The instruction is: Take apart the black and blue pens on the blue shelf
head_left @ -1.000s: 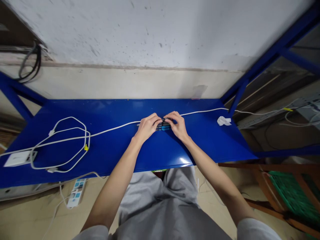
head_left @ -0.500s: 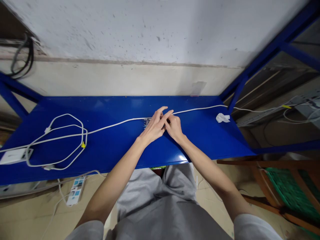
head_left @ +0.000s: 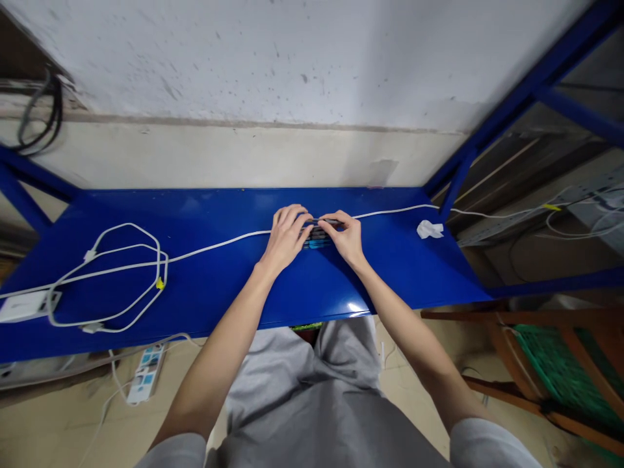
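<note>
A small block of dark, flat-looking pieces with bright blue strips (head_left: 318, 244) lies on the blue shelf between my hands; its exact kind is too small to make out. My left hand (head_left: 286, 235) is curled at its left end, thumb and fingers pinched on a thin dark piece (head_left: 316, 221) along the top. From the other side my right hand (head_left: 345, 235) pinches the same piece between thumb and fingers. Parts of the block are hidden by the fingers. A white cable (head_left: 219, 244) runs along the shelf and passes behind both hands.
Looped white cable (head_left: 160, 247) with a yellow tag lies on the left of the blue shelf (head_left: 234, 296), near a white box (head_left: 24, 305). Crumpled white tissue (head_left: 429, 229) rests at the right. A wall (head_left: 292, 156) stands behind. Below is a power strip (head_left: 147, 374).
My hands were close together with fingers overlapping; they have moved apart to the two ends of the block. The blue strips, formerly covered, now show between them.
</note>
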Demonstrator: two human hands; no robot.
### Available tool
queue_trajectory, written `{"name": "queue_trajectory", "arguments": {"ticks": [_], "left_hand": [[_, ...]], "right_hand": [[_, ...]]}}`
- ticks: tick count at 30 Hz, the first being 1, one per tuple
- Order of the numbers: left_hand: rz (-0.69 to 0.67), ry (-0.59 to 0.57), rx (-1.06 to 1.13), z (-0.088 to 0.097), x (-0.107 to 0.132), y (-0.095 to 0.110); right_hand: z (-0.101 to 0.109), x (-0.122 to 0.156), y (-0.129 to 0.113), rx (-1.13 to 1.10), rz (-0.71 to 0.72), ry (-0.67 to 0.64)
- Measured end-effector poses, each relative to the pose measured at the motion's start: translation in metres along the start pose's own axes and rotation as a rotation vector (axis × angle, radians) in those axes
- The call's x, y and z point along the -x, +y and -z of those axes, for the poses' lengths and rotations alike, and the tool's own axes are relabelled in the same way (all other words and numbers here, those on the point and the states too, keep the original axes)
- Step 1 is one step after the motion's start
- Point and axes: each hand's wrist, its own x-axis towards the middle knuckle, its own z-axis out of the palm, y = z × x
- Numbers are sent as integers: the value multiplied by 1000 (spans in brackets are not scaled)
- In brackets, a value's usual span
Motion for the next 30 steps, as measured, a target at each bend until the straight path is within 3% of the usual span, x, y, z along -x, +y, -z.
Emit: {"name": "queue_trajectory", "arguments": {"ticks": [6,9,11,16,23,28,30], "left_hand": [[53,-81,-60,-4,6,-12],[24,-103,-10,-6,7,-7],[33,-92,22,-5,6,-4],[87,-27,56,-1,3,-6],[36,0,-23,-5,4,-7],[75,51,-58,-8,5,-7],[66,39,-47,-9,6,-8]], "right_hand": [[2,3,-1,-121,-126,-166],[3,3,-1,-7,-168,-105],[4,1,-1,-7,-162,-111],[4,-4,1,-163,-134,-262],[4,0,3,29,-107,-151],[2,-1,5,-156,-121,-213],[1,-1,6,-131,-148,-199]]}}
